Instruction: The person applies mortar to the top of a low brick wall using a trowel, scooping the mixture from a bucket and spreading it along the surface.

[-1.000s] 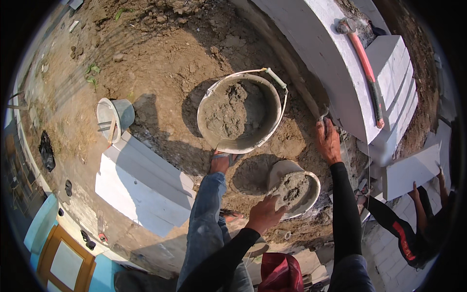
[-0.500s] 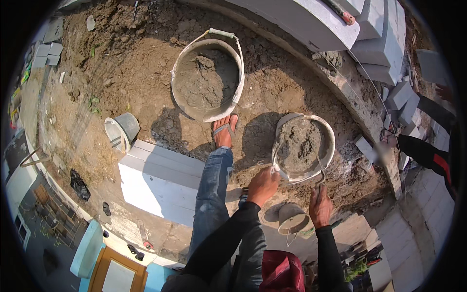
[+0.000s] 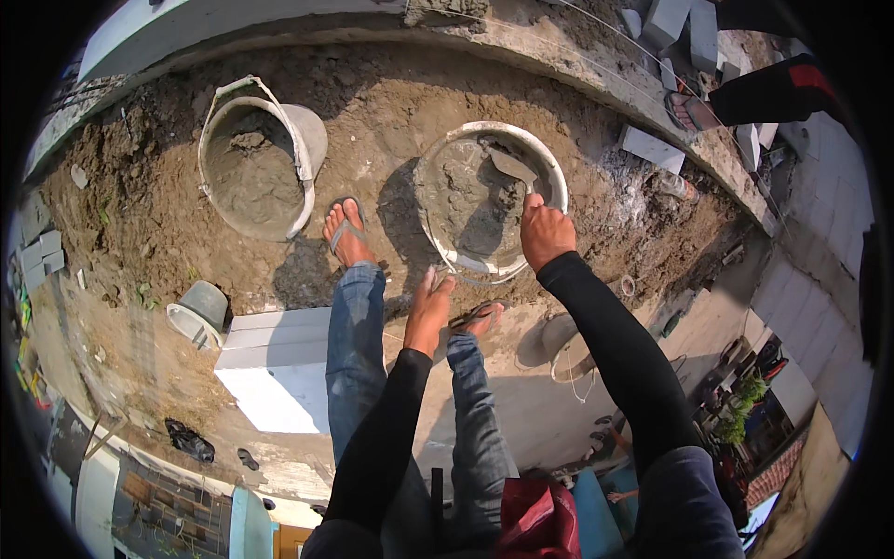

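Right bucket: pale, round, mortar-smeared rim (image 3: 557,177); standing on the soil, grey mortar (image 3: 461,186) inside, heaped and lumpy, a dark shadow across its near part.
Left bucket: bigger, pale wall (image 3: 312,138), tilted in view; thick grey mortar (image 3: 250,186) inside, rough on top.
Small bucket: grey (image 3: 205,303), on its side at far left of the blocks; contents too small to tell.
Near bucket: dull, round-sided (image 3: 571,359), behind the right forearm, thin wire bail hanging; inside cannot be made out.
Trowel: metal blade (image 3: 510,166) over the mortar in the right bucket, smeared grey, just beyond and left of the right-hand fingertips.
Right hand: above the right bucket's rim (image 3: 548,231); fingers closed together round the trowel's handle, which they mostly hide.
Left hand: at the near-left edge of the right bucket (image 3: 428,312); fingers curled, beside the bail (image 3: 494,281); cannot tell whether they pinch it.
Ground: brown soil (image 3: 372,107), crumbly and clodded at left, smoother between the buckets.
Blocks: white, flat-faced, sharp-edged (image 3: 279,373), lying side by side left of the legs, partly shaded.
Far edge: rough concrete footing (image 3: 596,74), curved by the lens; co-worker's sandalled foot (image 3: 691,112) beside it at right.
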Motion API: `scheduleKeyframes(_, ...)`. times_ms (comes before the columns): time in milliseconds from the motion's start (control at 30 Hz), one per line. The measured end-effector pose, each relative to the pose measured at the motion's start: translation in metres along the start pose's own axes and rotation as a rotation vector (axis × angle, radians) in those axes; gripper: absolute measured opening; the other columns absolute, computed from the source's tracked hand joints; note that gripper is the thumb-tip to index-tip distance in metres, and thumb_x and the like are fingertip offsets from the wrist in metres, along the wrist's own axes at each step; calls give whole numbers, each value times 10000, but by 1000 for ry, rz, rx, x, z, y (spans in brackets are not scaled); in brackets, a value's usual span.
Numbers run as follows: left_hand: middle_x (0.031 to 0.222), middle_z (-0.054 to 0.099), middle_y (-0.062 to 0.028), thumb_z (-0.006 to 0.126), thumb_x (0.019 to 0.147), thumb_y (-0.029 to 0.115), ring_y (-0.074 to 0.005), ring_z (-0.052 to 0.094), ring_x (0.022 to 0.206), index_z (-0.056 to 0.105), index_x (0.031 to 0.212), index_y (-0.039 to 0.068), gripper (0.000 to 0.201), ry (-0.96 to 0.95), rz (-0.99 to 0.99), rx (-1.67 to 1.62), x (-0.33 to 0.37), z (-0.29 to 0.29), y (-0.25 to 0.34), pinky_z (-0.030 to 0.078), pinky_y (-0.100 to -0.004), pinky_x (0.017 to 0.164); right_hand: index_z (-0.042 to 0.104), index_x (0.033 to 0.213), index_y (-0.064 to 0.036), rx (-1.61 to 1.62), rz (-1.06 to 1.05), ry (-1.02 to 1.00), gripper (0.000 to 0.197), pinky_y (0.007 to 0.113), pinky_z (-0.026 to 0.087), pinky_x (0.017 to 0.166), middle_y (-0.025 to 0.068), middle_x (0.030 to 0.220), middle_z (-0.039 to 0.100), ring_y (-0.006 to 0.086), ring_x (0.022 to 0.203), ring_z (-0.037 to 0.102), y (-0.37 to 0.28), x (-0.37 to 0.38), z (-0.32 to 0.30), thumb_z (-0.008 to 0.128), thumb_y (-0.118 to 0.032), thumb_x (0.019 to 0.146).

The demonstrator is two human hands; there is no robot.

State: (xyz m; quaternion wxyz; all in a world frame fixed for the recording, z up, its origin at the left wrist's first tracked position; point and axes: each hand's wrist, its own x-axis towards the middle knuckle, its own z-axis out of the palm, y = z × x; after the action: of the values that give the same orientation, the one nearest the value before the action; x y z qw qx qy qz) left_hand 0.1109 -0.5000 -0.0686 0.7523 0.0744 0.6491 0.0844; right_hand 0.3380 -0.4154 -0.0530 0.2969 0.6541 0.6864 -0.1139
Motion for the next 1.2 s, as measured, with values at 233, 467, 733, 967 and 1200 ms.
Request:
scheduleKeyframes(233, 1638, 263, -112, 604, 986, 406, -281, 198, 1529, 131, 1605, 72, 847, -97, -89, -270, 12, 1, 9, 205, -512, 1194, 543, 1216, -34, -31, -67, -29, 332, 406, 556, 585, 106, 812, 676, 284, 754, 702, 41, -91, 19, 588, -157, 912)
scheduleKeyframes(467, 1628, 266, -171, 500, 1027, 360, -301, 270, 1499, 197, 1594, 46, 715, 37, -37, -33, 46, -4, 18, 326, -401, 1155, 634, 1003, -4, 483, 87, -212, 405, 521, 539, 656, 300, 769, 655, 437, 744, 674, 42, -70, 16, 590, -403, 956)
scheduleKeyframes(733, 1321, 455, -130, 517, 950, 167, -213, 401, 1223, 372, 1489, -38, 594, -27, 52, 119, 48, -7, 25, 323, -314, 999, 613, 962, 46, 1684, 482, -675, 348, 356, 434, 415, 74, 580, 550, 175, 439, 520, -55, -65, 63, 658, -298, 938)
scheduleKeyframes(967, 1040, 502, -89, 450, 930, 82, -164, 451, 945, 365, 1496, -36, 585, 33, 114, 276, 54, 8, 23, 381, -309, 802, 542, 1022, -25, 1950, 693, -836, 218, 278, 406, 404, 13, 674, 499, 99, 484, 464, -65, -26, 44, 618, -222, 968)
scheduleKeyframes(1200, 1196, 529, -91, 473, 916, 68, -161, 476, 1078, 210, 1552, -67, 702, 0, 28, 293, 53, 3, 28, 372, -266, 953, 543, 991, -98, 2236, 645, -1203, 189, 266, 410, 377, -17, 658, 507, 95, 465, 484, 3, 5, -2, 522, -282, 1029)
